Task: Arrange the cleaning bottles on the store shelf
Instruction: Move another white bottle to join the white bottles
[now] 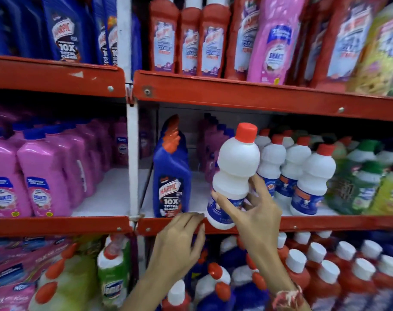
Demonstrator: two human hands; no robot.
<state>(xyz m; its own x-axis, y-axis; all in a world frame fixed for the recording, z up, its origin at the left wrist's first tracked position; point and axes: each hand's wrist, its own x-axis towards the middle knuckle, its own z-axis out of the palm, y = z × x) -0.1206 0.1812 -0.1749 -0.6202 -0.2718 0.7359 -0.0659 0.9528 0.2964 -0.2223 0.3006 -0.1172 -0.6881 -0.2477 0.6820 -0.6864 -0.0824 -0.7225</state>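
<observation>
My right hand (256,212) grips a white bottle (235,167) with a red cap and a blue label, held tilted at the front edge of the middle red shelf (325,222). Its base hangs over the shelf lip. Just right of it stands a row of matching white bottles (314,176). To its left, a blue Harpic bottle (170,176) stands upright on the same shelf. My left hand (179,241) hovers below the shelf edge under the Harpic bottle, fingers curled and apart, holding nothing.
Pink bottles (40,173) fill the middle shelf's left bay. Green and yellow bottles (366,187) stand at the far right. The top shelf carries blue, red and pink bottles (191,39). Below are red-bodied, white-capped bottles (325,277) and others. A white upright post (132,164) divides the bays.
</observation>
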